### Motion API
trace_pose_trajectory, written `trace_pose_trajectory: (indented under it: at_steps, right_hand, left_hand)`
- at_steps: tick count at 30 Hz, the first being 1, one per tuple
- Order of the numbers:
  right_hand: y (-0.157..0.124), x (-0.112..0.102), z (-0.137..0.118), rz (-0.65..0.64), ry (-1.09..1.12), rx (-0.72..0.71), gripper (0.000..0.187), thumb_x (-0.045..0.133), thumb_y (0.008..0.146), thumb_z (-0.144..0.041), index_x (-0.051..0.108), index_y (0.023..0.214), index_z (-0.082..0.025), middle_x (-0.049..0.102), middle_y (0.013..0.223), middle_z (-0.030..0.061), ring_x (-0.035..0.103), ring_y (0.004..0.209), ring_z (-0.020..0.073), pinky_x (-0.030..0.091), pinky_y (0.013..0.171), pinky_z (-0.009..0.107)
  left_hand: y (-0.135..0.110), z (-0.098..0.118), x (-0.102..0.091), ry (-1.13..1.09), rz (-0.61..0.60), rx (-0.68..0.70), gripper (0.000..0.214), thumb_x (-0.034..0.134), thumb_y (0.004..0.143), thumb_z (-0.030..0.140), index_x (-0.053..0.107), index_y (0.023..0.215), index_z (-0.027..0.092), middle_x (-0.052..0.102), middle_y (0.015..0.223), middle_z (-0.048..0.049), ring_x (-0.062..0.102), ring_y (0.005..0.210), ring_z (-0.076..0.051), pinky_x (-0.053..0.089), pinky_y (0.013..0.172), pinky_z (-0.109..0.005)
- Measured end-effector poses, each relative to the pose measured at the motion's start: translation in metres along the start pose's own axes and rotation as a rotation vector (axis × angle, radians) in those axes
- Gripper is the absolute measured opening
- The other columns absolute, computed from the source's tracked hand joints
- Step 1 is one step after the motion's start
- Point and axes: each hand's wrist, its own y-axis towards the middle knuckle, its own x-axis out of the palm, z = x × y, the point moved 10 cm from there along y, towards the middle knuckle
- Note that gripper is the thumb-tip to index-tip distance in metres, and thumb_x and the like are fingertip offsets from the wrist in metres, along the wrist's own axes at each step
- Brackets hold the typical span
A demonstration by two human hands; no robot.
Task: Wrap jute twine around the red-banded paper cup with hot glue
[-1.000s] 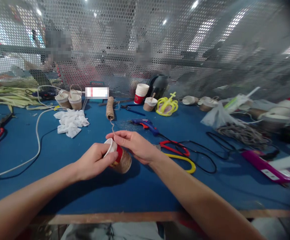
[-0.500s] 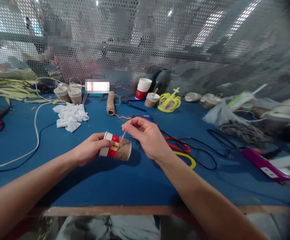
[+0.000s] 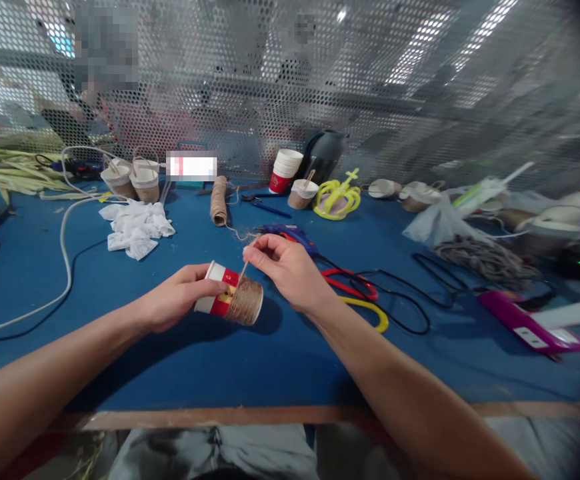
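My left hand (image 3: 177,297) is closed around the white rim end of a red and white paper cup (image 3: 219,305), which lies tilted on its side above the table. Brown twine (image 3: 245,301) is wound in rows around the cup's base half. My right hand (image 3: 285,270) pinches the running twine just above the cup, and a short taut length slants from the fingers down to the windings. Behind the hands lies a roll of twine (image 3: 219,201), its loose strand trailing toward my right hand.
Beyond my right hand lies a blue glue gun (image 3: 290,233) with a black cord (image 3: 395,283). White crumpled cloth (image 3: 137,227), twine-wrapped cups (image 3: 145,183), a stack of paper cups (image 3: 285,170), a yellow crown-shaped piece (image 3: 337,200) and a purple power strip (image 3: 530,320) lie around the blue table.
The view has shifted slightly. Both hands keep their hold; the cup tilts a little more and the twine between it and my right hand stands slightly steeper.
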Motion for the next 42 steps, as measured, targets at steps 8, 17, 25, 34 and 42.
trace_pose_trajectory:
  at_steps: [8, 17, 25, 34, 42]
  right_hand:
    - [-0.002, 0.004, -0.001, -0.030, -0.005, 0.016, 0.017, 0.055, 0.076, -0.030, 0.053, 0.070, -0.015, 0.053, 0.067, -0.0013, 0.048, 0.061, 0.0090, 0.040, 0.061, 0.024]
    - [-0.004, 0.008, 0.002, -0.063, 0.004, 0.021, 0.018, 0.055, 0.075, -0.031, 0.053, 0.069, -0.014, 0.053, 0.064, -0.0022, 0.047, 0.058, 0.0085, 0.038, 0.056, 0.023]
    - [-0.005, 0.014, 0.006, -0.100, 0.057, 0.096, 0.016, 0.056, 0.074, -0.030, 0.054, 0.071, -0.014, 0.054, 0.064, -0.0018, 0.048, 0.056, 0.0082, 0.038, 0.055, 0.022]
    - [-0.006, 0.016, 0.006, -0.100, 0.071, 0.084, 0.018, 0.058, 0.071, -0.031, 0.055, 0.071, -0.013, 0.055, 0.067, -0.0005, 0.048, 0.059, 0.0091, 0.038, 0.055, 0.023]
    - [-0.005, 0.017, 0.011, -0.080, 0.068, 0.071, 0.017, 0.056, 0.073, -0.032, 0.054, 0.070, -0.015, 0.054, 0.066, -0.0011, 0.048, 0.058, 0.0095, 0.039, 0.056, 0.024]
  left_hand:
    - [-0.001, 0.002, 0.001, 0.105, -0.045, 0.052, 0.016, 0.061, 0.067, 0.021, 0.060, 0.080, 0.012, 0.061, 0.071, -0.0003, 0.052, 0.061, -0.010, 0.039, 0.060, -0.021]
    - [-0.007, 0.013, 0.006, 0.278, -0.081, 0.166, 0.016, 0.058, 0.071, 0.024, 0.058, 0.081, 0.012, 0.058, 0.074, -0.0003, 0.049, 0.065, -0.010, 0.039, 0.064, -0.022]
    - [-0.013, 0.022, 0.011, 0.379, -0.106, 0.256, 0.016, 0.055, 0.072, 0.024, 0.058, 0.082, 0.011, 0.057, 0.074, -0.0014, 0.048, 0.067, -0.012, 0.040, 0.064, -0.022]
    - [-0.017, 0.028, 0.013, 0.509, -0.109, 0.342, 0.015, 0.053, 0.075, 0.023, 0.059, 0.080, 0.011, 0.056, 0.071, -0.0010, 0.045, 0.063, -0.011, 0.038, 0.060, -0.021]
    - [-0.015, 0.025, 0.011, 0.411, -0.108, 0.293, 0.011, 0.058, 0.071, 0.020, 0.061, 0.077, 0.011, 0.060, 0.070, -0.0014, 0.050, 0.065, -0.012, 0.041, 0.063, -0.021]
